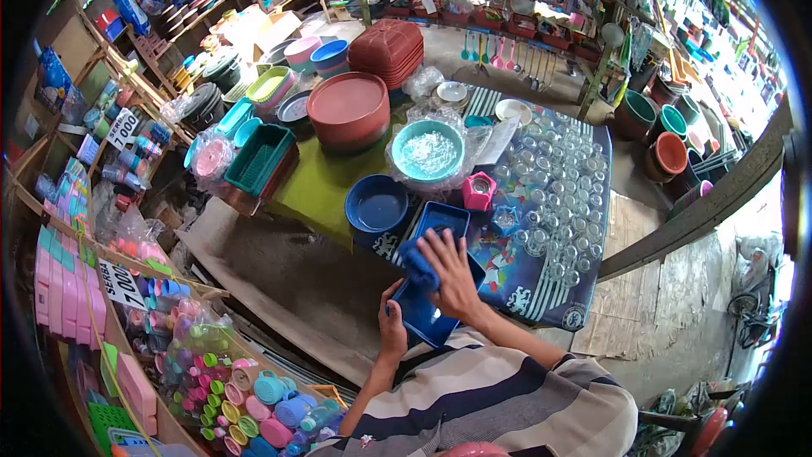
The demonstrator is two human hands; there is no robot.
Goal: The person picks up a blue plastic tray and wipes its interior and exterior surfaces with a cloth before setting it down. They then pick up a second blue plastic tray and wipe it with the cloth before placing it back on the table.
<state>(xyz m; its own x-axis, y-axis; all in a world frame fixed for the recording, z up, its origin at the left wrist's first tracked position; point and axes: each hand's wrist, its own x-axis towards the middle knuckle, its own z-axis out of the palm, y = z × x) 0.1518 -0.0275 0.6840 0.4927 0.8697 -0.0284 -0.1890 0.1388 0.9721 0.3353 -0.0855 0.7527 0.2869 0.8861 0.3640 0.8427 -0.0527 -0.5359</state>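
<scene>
A blue rectangular tray [416, 315] is tilted in front of my body. My left hand [392, 330] grips its left edge, thumb toward the inside. My right hand [452, 275] is over the tray with a bunched dark blue cloth [416, 261] under its fingers. Part of the tray is hidden by that hand and the cloth. Just beyond lies a second blue rectangular tray [446, 218] on the table. To its left sits a round blue basin [376, 205].
The table holds a turquoise basin [428, 151] with clear plastic, a pink holder [479, 191], many glass jars [554, 203] and stacked red-brown basins [348, 110]. Shelves of colourful cups [271, 389] stand close on my left. A wooden post [702, 207] slants at the right.
</scene>
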